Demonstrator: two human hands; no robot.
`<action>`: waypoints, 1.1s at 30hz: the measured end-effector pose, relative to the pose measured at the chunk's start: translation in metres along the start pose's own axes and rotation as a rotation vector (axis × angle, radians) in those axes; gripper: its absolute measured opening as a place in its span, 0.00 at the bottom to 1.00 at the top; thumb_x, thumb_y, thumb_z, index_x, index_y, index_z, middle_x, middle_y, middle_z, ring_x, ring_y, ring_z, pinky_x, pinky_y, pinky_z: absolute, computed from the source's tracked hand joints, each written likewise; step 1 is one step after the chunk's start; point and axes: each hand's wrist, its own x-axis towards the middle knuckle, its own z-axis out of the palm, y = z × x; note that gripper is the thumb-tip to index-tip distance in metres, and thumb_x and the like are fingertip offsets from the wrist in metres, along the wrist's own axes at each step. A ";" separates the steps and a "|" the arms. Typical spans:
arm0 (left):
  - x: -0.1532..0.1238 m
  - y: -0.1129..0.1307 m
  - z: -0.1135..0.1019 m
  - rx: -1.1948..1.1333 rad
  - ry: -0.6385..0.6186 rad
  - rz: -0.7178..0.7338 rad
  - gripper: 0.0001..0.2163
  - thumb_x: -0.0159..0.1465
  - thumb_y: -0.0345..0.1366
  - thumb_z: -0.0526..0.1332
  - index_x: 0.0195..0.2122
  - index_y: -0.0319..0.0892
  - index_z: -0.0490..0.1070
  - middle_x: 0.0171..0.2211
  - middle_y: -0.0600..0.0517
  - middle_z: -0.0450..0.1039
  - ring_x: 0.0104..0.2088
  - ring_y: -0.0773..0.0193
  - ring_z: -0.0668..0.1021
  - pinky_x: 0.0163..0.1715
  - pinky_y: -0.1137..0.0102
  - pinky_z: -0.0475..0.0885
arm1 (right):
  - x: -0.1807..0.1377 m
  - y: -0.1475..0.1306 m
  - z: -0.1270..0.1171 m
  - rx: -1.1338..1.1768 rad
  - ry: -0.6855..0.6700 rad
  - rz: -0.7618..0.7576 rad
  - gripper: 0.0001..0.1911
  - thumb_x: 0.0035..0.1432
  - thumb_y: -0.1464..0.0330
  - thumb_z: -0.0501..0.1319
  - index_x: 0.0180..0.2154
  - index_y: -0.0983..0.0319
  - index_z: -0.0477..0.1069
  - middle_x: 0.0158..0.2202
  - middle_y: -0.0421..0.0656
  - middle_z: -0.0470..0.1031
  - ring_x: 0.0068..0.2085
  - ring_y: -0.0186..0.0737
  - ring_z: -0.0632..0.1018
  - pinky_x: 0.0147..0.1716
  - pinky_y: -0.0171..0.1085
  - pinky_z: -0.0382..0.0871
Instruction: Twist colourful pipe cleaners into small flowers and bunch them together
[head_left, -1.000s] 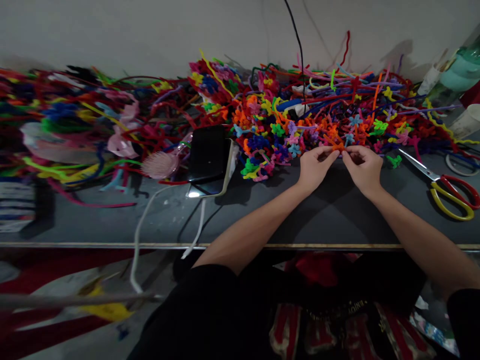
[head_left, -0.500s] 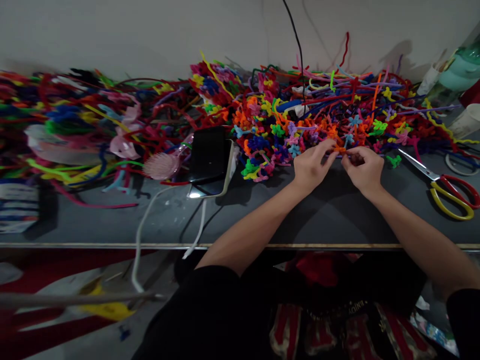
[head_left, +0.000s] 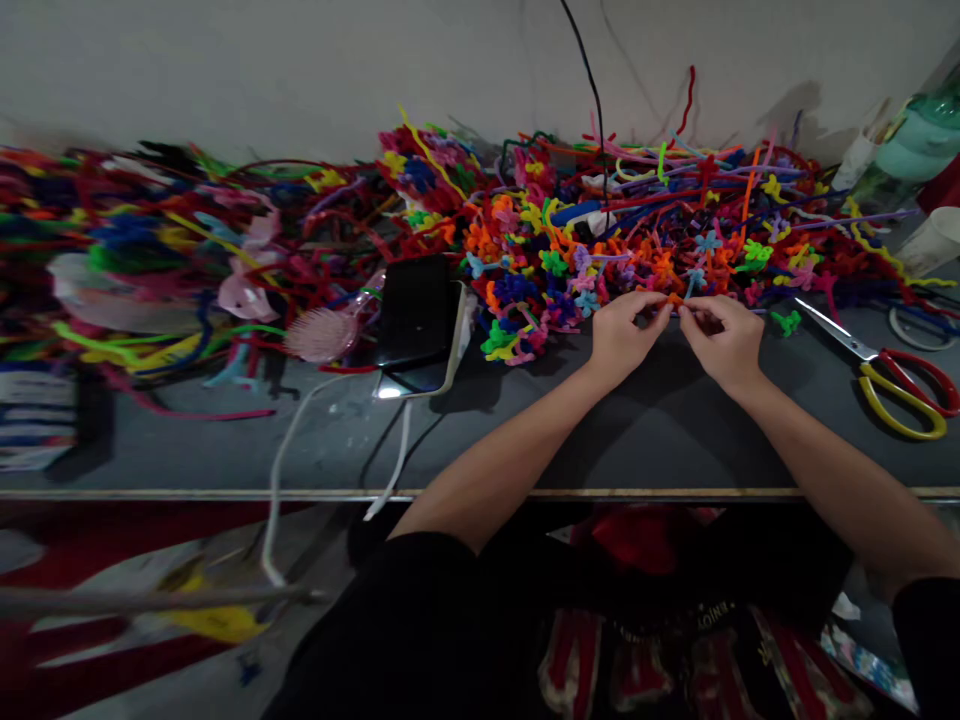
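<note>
Between my two hands is a small orange pipe cleaner piece (head_left: 675,299), mostly covered by my fingertips. My left hand (head_left: 624,328) pinches it from the left, thumb and forefinger together. From the right, my right hand (head_left: 726,335) pinches the same piece, its fingertips almost touching the left ones. Both hands are just above the grey table, at the near edge of a heap of pipe cleaner flowers (head_left: 577,255) in many colours. A small green pipe cleaner piece (head_left: 786,322) lies right of my right hand.
Red-and-yellow-handled scissors (head_left: 900,385) lie at the right. A black phone (head_left: 415,312) rests on a pale device left of my hands, beside a pink hairbrush (head_left: 322,332). A white cable (head_left: 277,480) hangs over the table edge. A paper cup (head_left: 934,243) stands far right.
My fingertips have drawn closer together over the orange piece, so less of it shows. The right hand has shifted slightly left; other things stay put.
</note>
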 end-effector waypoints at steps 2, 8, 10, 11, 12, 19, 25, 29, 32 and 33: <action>-0.001 -0.001 0.001 0.004 0.006 0.003 0.05 0.63 0.34 0.64 0.36 0.40 0.79 0.33 0.49 0.82 0.28 0.68 0.79 0.34 0.73 0.75 | 0.000 0.000 0.000 0.010 0.013 -0.031 0.10 0.60 0.64 0.61 0.32 0.60 0.78 0.24 0.40 0.75 0.25 0.34 0.73 0.28 0.36 0.68; -0.001 -0.005 0.001 -0.006 0.047 0.071 0.06 0.63 0.34 0.63 0.35 0.41 0.80 0.32 0.49 0.82 0.30 0.67 0.80 0.33 0.73 0.75 | 0.000 0.003 0.001 0.070 -0.070 -0.051 0.11 0.63 0.63 0.60 0.33 0.61 0.78 0.26 0.41 0.76 0.27 0.35 0.75 0.28 0.35 0.68; -0.001 -0.006 0.000 -0.008 0.052 0.095 0.06 0.63 0.33 0.63 0.34 0.41 0.81 0.32 0.48 0.82 0.31 0.66 0.81 0.32 0.73 0.74 | 0.000 0.004 0.000 0.033 -0.095 -0.058 0.11 0.63 0.63 0.59 0.34 0.61 0.78 0.27 0.41 0.76 0.27 0.35 0.75 0.28 0.35 0.67; -0.001 -0.006 0.000 -0.006 0.049 0.102 0.06 0.63 0.33 0.63 0.34 0.41 0.81 0.32 0.48 0.82 0.31 0.66 0.81 0.32 0.73 0.74 | 0.000 0.004 0.000 0.008 -0.104 -0.067 0.12 0.64 0.64 0.58 0.35 0.61 0.78 0.27 0.42 0.76 0.28 0.35 0.75 0.29 0.35 0.67; -0.001 -0.006 0.000 -0.005 0.043 0.105 0.06 0.63 0.32 0.63 0.34 0.40 0.81 0.32 0.48 0.82 0.31 0.66 0.81 0.31 0.72 0.74 | -0.001 0.003 -0.001 -0.015 -0.111 -0.082 0.12 0.64 0.64 0.57 0.36 0.62 0.77 0.27 0.42 0.76 0.28 0.35 0.75 0.29 0.35 0.66; -0.003 -0.005 -0.001 -0.007 -0.018 0.129 0.06 0.62 0.31 0.63 0.33 0.42 0.81 0.30 0.49 0.81 0.31 0.65 0.80 0.35 0.70 0.75 | -0.001 0.001 -0.005 -0.169 -0.209 -0.146 0.12 0.66 0.67 0.52 0.40 0.62 0.74 0.35 0.45 0.78 0.34 0.38 0.77 0.31 0.35 0.64; -0.005 -0.001 0.000 -0.038 -0.040 0.118 0.06 0.61 0.31 0.63 0.32 0.43 0.81 0.29 0.50 0.81 0.30 0.66 0.80 0.34 0.70 0.75 | 0.008 0.016 -0.005 0.165 -0.368 -0.050 0.11 0.66 0.64 0.52 0.36 0.61 0.71 0.32 0.44 0.75 0.33 0.38 0.75 0.33 0.37 0.66; -0.004 0.007 -0.001 -0.090 -0.041 -0.008 0.05 0.60 0.33 0.64 0.31 0.42 0.81 0.29 0.50 0.81 0.27 0.67 0.78 0.30 0.72 0.73 | 0.010 0.020 -0.003 0.444 -0.451 0.208 0.12 0.64 0.59 0.56 0.35 0.61 0.69 0.22 0.36 0.66 0.22 0.32 0.67 0.25 0.34 0.61; -0.001 0.009 0.000 -0.173 -0.005 -0.228 0.05 0.59 0.35 0.66 0.29 0.41 0.80 0.27 0.51 0.80 0.25 0.68 0.77 0.27 0.72 0.71 | 0.007 0.016 -0.001 0.472 -0.300 0.288 0.14 0.59 0.56 0.62 0.35 0.61 0.71 0.23 0.36 0.66 0.22 0.30 0.65 0.23 0.33 0.59; 0.000 0.008 0.001 -0.205 0.011 -0.297 0.05 0.58 0.36 0.66 0.29 0.40 0.80 0.26 0.51 0.80 0.25 0.68 0.77 0.27 0.72 0.71 | 0.006 0.013 0.000 0.445 -0.257 0.293 0.14 0.57 0.57 0.64 0.35 0.61 0.72 0.23 0.36 0.66 0.23 0.30 0.65 0.23 0.33 0.59</action>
